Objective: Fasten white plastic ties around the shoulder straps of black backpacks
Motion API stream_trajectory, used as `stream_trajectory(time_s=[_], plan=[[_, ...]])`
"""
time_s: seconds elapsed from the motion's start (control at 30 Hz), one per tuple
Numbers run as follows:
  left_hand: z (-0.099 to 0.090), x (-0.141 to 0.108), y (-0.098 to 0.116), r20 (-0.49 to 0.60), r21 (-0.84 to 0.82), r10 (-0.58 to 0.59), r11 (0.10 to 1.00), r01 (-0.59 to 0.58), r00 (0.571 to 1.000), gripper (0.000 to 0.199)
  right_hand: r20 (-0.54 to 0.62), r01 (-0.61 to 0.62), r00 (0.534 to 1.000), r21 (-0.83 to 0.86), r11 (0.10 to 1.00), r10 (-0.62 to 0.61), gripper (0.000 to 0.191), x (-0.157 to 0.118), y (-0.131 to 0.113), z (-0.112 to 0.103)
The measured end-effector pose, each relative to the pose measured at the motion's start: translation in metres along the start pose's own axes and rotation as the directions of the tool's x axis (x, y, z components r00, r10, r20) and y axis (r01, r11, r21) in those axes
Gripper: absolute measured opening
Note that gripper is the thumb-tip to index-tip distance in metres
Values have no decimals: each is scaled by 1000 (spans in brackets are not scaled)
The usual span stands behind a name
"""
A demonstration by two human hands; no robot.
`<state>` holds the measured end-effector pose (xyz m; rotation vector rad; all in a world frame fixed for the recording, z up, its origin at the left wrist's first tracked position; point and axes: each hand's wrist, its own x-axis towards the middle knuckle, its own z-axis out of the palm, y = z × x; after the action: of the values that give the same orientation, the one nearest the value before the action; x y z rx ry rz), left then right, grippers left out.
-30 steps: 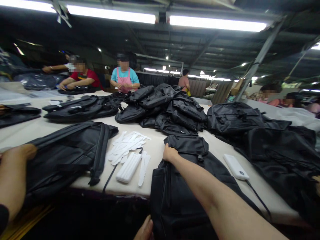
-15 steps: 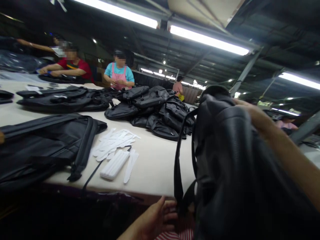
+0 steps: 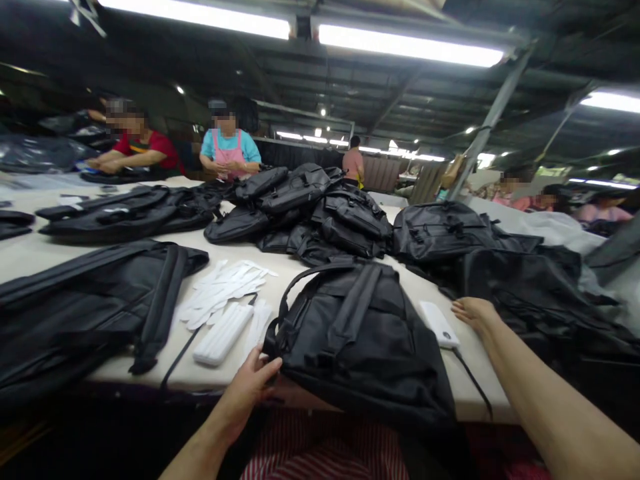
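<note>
A black backpack point(image 3: 360, 340) lies at the table's front edge, its shoulder straps facing up and its lower end hanging over toward me. My left hand point(image 3: 245, 390) touches its lower left side with the fingers spread. My right hand point(image 3: 475, 313) rests apart from it, fingertips on a heap of black bags point(image 3: 520, 293) to the right. Just left of those fingers lies a white power bank point(image 3: 439, 323) with a black cord trailing off the table edge.
On the cream table point(image 3: 475, 393) lie a black bag point(image 3: 85, 307), white plastic strips point(image 3: 223, 293), a ribbed white block point(image 3: 223, 335) and a tall pile of black bags point(image 3: 300, 213). Co-workers in a red shirt point(image 3: 150, 148) and pink apron point(image 3: 230, 143) sit beyond.
The backpack has dropped from up in front of me onto the table edge. My right hand has let go and moved right, and my left hand has risen to the backpack.
</note>
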<state>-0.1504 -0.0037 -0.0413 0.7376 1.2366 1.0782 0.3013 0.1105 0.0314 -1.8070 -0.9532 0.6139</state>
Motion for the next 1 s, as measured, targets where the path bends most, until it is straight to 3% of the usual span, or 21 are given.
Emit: stream_trajectory(time_s=[0.1,0.17,0.3,0.37,0.4,0.47,0.53,0.6,0.7,0.8,0.93,1.0], plan=[[-6,1,-5,-5,109,-33,993,33,999,52,46,-116,992,23,993,115,29,-4,34,3],[-7,4,-7,28,91,13,996,-15,1000,51,142,-100,985,44,994,93,32,-20,46,12],[-9,12,-6,82,27,32,999,-34,996,45,296,124,949,-32,992,-109,40,-70,54,36],[-7,16,-3,61,-20,15,1000,-14,998,42,388,301,893,-136,944,-229,47,-92,57,46],[-6,19,-2,37,-39,11,999,-10,999,42,406,376,873,-213,902,-268,52,-100,58,48],[0,26,2,2,-49,21,999,-21,1000,45,338,420,895,-413,808,-292,63,-109,63,51],[8,33,5,-2,-16,38,999,-38,999,49,211,331,944,-570,752,-254,74,-107,68,51],[16,37,5,-8,34,78,996,-78,997,53,163,246,969,-628,739,-184,80,-99,70,51],[23,33,3,-39,53,129,991,-127,991,53,247,231,964,-611,757,-94,79,-87,70,56],[25,15,1,-38,1,107,994,-107,994,54,354,269,932,-543,795,-74,75,-76,67,63],[14,-8,-2,-27,-105,31,994,-34,999,60,430,297,901,-519,801,-56,68,-70,56,64],[5,-15,-3,31,-183,-3,983,8,1000,60,441,326,893,-499,803,-88,64,-81,43,57]])
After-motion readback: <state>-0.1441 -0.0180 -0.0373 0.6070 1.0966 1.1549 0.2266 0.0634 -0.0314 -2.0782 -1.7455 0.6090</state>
